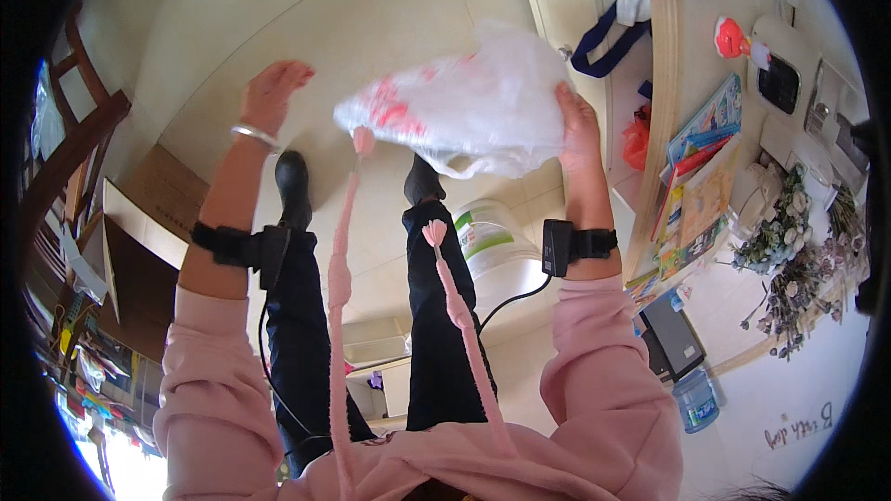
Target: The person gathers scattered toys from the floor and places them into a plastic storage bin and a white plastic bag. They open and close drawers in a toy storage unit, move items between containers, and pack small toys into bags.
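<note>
A white translucent plastic bag with red print [480, 108] is spread out in the air in front of me. My right hand [579, 122] grips its right end, thumb on top. To the left of the bag, apart from it, is my left hand [273, 94], with a silver bangle [256, 138] at the wrist. Its fingers are bent and hold nothing that I can see; how far they are apart is hard to make out. Two pink hoodie drawstrings [339, 278] hang down in front of my dark trousers.
On the floor below the bag stands a white bucket [498, 243]. Books [696, 209] and dried flowers [786, 257] crowd the counter at right. A cardboard box [163, 188] and a wooden chair [76, 118] are at left. Blue straps [602, 45] hang by the door.
</note>
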